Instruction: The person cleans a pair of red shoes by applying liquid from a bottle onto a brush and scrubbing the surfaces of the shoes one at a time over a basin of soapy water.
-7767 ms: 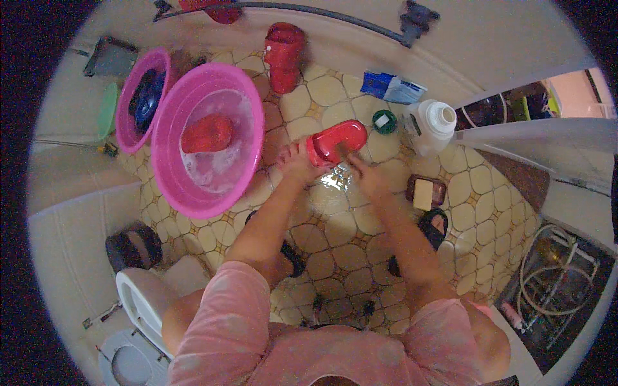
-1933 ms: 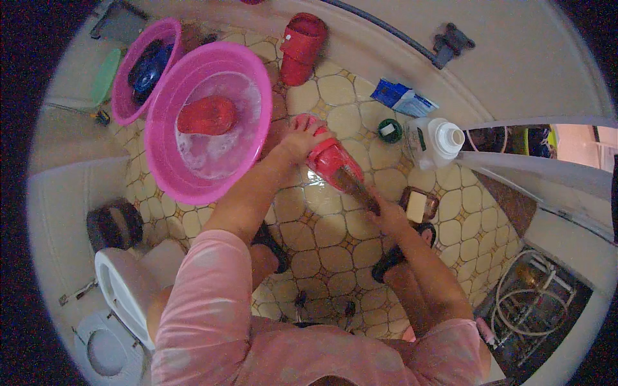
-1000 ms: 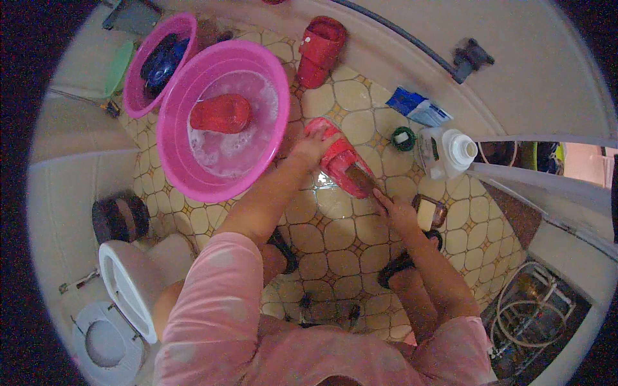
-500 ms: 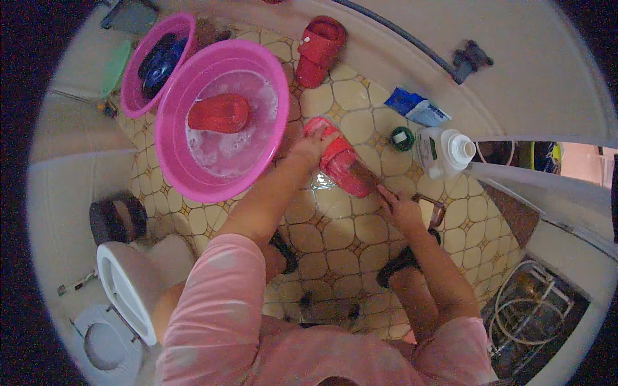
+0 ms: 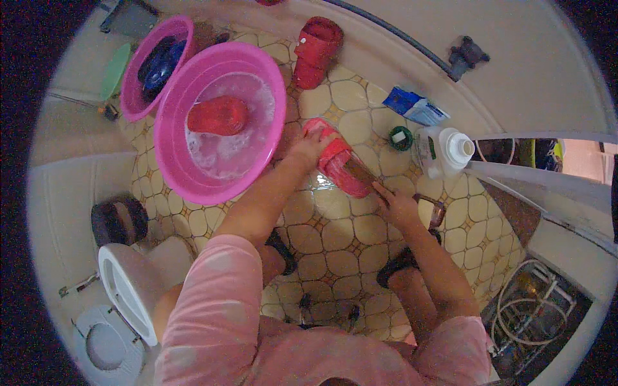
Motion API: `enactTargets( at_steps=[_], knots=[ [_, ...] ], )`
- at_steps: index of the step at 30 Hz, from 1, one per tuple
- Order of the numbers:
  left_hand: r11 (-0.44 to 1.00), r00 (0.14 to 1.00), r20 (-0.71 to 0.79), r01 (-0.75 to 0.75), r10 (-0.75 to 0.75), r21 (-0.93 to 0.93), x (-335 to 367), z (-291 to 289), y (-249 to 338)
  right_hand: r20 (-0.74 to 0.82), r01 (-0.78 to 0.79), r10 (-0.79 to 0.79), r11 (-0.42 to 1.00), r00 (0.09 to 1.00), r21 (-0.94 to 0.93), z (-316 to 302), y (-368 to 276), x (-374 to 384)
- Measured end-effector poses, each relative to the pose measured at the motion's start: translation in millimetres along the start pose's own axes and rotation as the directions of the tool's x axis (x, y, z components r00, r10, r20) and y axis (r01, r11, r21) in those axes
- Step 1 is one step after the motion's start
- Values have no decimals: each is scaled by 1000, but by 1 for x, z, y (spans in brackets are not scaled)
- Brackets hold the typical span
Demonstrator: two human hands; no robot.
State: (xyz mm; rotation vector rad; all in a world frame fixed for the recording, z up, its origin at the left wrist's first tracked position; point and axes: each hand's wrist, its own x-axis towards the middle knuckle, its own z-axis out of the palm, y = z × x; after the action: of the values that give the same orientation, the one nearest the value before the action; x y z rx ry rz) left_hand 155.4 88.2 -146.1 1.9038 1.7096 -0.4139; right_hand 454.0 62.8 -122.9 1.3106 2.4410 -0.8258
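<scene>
A red slipper (image 5: 353, 181), smeared with white suds, lies on the tiled floor in front of me. My left hand (image 5: 311, 145) is closed over its far end, beside the strap, and holds it down. In my right hand (image 5: 399, 207) is the handle of a brown scrubbing brush (image 5: 360, 171). The brush's head reaches into the slipper near the strap; its bristles are hidden. To the left, a second red slipper (image 5: 217, 116) sits in soapy water inside a large pink basin (image 5: 168, 161).
Another red slipper (image 5: 317, 55) leans by the far wall. On the right are a white jug (image 5: 443, 153), a green round object (image 5: 400, 137), a blue-and-white packet (image 5: 415, 106) and a brown-framed item (image 5: 438, 213). A smaller pink basin (image 5: 132, 96) holds dark blue things. The toilet (image 5: 132, 276) stands at left.
My right hand has shifted slightly up and left with the brush along the slipper. My left hand keeps its hold on the slipper.
</scene>
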Motion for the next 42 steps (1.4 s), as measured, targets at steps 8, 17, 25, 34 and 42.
enactTargets(
  at_steps=[8, 17, 25, 34, 42],
  knots=[
    [996, 999, -23, -25, 27, 84, 14, 1, 6, -95, 80, -60, 972, 994, 219, -3, -76, 81],
    [995, 995, 73, 57, -63, 82, 8, -4, 0, -143, 178, -125, 868, 982, 463, 43, -11, 2],
    [985, 987, -132, -74, 95, 157, 5, 1, -2, 72, -34, 19, 978, 997, 206, -1, -78, 74],
    [982, 998, -57, 19, -9, 188, 2, 2, 4, -350, 107, -65, 989, 935, 103, 19, -19, 21],
    [990, 997, -69, -9, 19, 140, 7, 7, -3, -100, 6, 4, 995, 995, 97, 9, -4, -41]
  ],
)
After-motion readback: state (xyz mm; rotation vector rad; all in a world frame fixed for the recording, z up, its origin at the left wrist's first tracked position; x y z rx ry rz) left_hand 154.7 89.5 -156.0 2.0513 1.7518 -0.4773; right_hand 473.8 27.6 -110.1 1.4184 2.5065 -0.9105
